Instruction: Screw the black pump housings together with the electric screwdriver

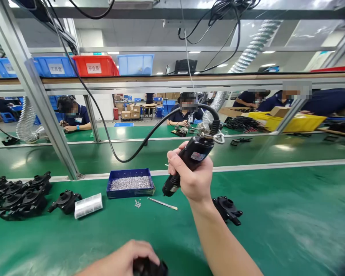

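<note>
Your right hand (195, 177) is wrapped around a black power screwdriver (190, 153) at the centre of the frame, tip pointing down and left. At the bottom edge, your left hand (133, 255) grips a black housing (149, 268), partly cut off. Tweezers (162, 203) lie near the blue tray (130, 194), left of centre.

Black screwdriver (190, 154), green tabletop (276, 214), dark blue tray (131, 193)

Green benches (293, 191) beneath a metal-framed shelf (149, 85)
</note>
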A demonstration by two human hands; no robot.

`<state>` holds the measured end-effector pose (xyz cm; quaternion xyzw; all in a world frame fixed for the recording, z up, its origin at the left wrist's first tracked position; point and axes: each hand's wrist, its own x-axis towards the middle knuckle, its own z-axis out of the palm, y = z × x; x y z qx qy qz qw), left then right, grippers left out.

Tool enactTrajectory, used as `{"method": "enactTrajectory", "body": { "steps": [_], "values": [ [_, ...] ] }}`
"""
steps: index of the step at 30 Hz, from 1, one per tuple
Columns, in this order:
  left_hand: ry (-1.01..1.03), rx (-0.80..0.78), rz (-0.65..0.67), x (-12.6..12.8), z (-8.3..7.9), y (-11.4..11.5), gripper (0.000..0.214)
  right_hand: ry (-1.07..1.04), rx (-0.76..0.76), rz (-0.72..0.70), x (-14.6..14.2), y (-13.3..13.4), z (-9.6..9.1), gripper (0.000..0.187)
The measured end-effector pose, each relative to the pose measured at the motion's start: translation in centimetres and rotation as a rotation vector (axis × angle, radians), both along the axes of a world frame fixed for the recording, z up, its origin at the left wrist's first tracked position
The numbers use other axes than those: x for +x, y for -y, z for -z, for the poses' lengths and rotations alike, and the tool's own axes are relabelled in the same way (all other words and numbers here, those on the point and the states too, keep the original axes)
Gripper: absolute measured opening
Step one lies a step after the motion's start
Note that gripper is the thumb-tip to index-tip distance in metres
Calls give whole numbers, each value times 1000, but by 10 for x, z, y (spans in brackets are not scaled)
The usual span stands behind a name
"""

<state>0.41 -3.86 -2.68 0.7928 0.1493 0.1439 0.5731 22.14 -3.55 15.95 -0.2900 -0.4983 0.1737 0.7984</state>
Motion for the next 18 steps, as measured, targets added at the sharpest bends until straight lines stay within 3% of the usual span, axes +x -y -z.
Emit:
{"method": "enactTrajectory", "body": {
  "steps": [3,5,10,12,14,16,18],
  "values": [
    [234,396,-145,17,13,-2,66,-17,54,-12,8,9,-8,25],
    [292,528,-184,37,24,-6,75,-28,84,-12,13,17,-14,24],
    [203,393,-292,121,38,0,81,-16,130,60,19,37,-23,23],
    [118,289,-357,153,41,10,106,-13,130,102,18,43,-24,24],
    [68,324,-358,170,45,15,124,2,100,165,17,47,-23,25],
    [89,542,-250,169,49,13,113,47,37,261,19,44,-19,26],
    [126,769,-176,147,45,3,80,165,-67,362,25,31,-13,30]
  ]
}}
